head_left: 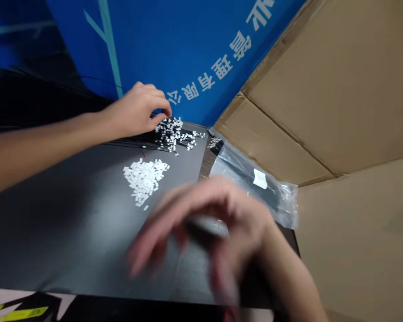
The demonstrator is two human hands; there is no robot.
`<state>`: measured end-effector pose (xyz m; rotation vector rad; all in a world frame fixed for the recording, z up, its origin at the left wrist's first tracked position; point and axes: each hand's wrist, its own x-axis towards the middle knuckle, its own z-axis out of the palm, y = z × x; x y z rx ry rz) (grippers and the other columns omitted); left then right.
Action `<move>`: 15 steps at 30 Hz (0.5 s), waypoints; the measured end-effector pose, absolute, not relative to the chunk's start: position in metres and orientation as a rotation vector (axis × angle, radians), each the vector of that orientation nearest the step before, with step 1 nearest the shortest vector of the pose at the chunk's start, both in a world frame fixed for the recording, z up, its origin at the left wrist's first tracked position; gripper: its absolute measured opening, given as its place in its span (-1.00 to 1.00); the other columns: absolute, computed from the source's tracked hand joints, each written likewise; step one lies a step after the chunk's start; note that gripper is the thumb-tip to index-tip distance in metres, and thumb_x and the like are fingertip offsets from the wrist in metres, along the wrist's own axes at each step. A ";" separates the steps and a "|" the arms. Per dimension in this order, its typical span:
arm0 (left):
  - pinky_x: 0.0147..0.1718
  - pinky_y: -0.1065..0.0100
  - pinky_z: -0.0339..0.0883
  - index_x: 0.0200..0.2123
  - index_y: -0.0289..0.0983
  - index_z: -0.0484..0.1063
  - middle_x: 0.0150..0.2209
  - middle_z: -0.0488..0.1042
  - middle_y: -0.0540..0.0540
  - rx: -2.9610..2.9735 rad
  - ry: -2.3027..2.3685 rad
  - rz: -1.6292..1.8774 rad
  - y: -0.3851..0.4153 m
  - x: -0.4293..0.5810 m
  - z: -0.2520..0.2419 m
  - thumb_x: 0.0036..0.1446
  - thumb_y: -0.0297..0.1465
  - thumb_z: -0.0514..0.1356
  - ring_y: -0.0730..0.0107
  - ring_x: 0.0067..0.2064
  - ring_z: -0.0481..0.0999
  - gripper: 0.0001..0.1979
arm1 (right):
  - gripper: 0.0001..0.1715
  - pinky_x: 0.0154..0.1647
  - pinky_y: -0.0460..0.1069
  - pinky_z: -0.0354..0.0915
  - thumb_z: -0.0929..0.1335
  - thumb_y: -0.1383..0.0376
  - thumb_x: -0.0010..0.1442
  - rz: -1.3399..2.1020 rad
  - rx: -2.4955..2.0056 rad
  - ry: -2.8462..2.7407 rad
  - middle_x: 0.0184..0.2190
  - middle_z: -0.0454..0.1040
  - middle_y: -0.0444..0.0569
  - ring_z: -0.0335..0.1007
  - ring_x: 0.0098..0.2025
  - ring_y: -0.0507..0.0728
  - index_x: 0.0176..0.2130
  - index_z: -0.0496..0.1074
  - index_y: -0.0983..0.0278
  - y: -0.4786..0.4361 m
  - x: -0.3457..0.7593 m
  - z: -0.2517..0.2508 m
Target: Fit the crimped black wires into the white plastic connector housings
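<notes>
My left hand point(137, 109) comes in from the left, its curled fingertips at the far end of a heap of thin black strips with small white pieces on them point(173, 136). Whether it grips anything, I cannot tell. A separate pile of small white rectangular pieces point(144, 180) lies nearer on the black tabletop point(70, 228), apart from both hands. My right hand point(208, 228) is blurred by motion at the front of the table, fingers curved. A dark shape shows within it, but the blur hides whether it is held.
A clear plastic bag of black strips with a white label point(255, 190) lies at the table's right edge, beside a small heap of grey bits point(215, 143). Brown cardboard point(339, 89) rises on the right, and a blue banner with white characters point(174, 53) stands behind.
</notes>
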<state>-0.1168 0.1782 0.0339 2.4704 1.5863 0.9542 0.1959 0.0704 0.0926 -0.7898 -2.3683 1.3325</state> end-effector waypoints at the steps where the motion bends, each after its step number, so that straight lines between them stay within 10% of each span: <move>1: 0.48 0.08 0.35 -0.02 -0.18 0.84 0.05 0.84 -0.08 2.481 1.576 0.942 0.181 -0.116 0.026 0.55 -0.24 0.24 0.14 0.19 0.62 -0.67 | -0.65 -0.05 0.15 0.76 0.76 0.03 0.24 1.200 -0.855 -2.428 -0.06 0.90 -0.08 0.88 0.00 0.35 0.02 0.93 -0.05 0.091 0.189 0.090; 6: 0.46 -0.05 0.45 0.17 -0.19 0.87 0.27 0.84 -0.21 2.488 1.539 0.934 0.178 -0.121 0.007 0.52 -0.30 0.26 -0.11 0.34 0.70 -0.61 | -0.67 0.49 0.47 0.50 0.49 0.50 0.47 0.236 -1.511 -2.286 0.22 0.77 0.47 0.69 0.34 0.56 0.12 0.83 0.41 0.192 0.176 0.057; 15: 0.09 0.19 0.59 0.00 -0.14 0.87 0.01 0.86 -0.09 2.475 1.355 0.862 0.076 -0.129 0.031 0.57 -0.23 0.28 0.13 0.01 0.81 -0.69 | -0.73 0.26 0.36 0.60 0.52 0.63 0.38 0.090 -1.612 -2.187 -0.09 0.84 0.34 0.79 0.08 0.49 -0.16 0.83 0.35 0.224 0.179 0.024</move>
